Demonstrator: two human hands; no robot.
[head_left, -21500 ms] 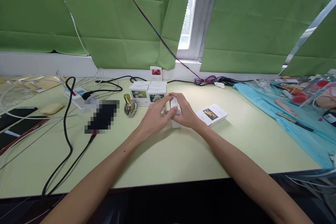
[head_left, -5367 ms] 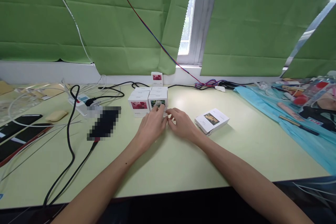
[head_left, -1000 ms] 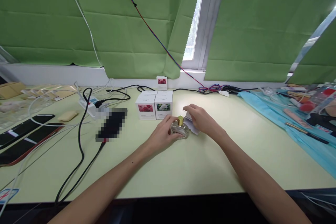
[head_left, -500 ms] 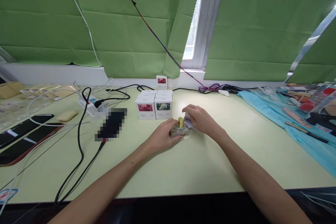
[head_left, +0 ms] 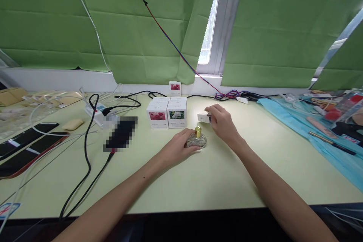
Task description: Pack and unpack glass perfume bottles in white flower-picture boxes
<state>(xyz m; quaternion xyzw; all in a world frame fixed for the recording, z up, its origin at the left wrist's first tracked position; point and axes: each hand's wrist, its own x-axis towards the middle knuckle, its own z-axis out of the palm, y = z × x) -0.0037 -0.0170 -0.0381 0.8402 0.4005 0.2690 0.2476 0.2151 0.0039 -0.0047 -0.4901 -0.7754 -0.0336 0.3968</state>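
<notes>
Near the middle of the table, my left hand (head_left: pixel 179 146) is closed around the left side of a clear glass bottle (head_left: pixel 198 140) with a gold cap. The bottle stands upright on the table. Just behind and right of it, my right hand (head_left: pixel 222 124) grips a small white box (head_left: pixel 203 117) by its right side. Several white boxes with flower pictures (head_left: pixel 177 117) stand grouped behind my left hand. One more white box (head_left: pixel 175 88) stands against the wall behind them.
A dark pixelated object (head_left: pixel 121 134) with a black cable, a power strip (head_left: pixel 98 116) and two dark phone-like slabs (head_left: pixel 34 147) lie left. On the right, blue sheeting (head_left: pixel 300 124) carries a pen and assorted items. Cables (head_left: pixel 252 95) run along the wall.
My right hand has moved back and to the right, away from the bottle, with the white box now showing. The bottle and my left hand have shifted slightly right.
</notes>
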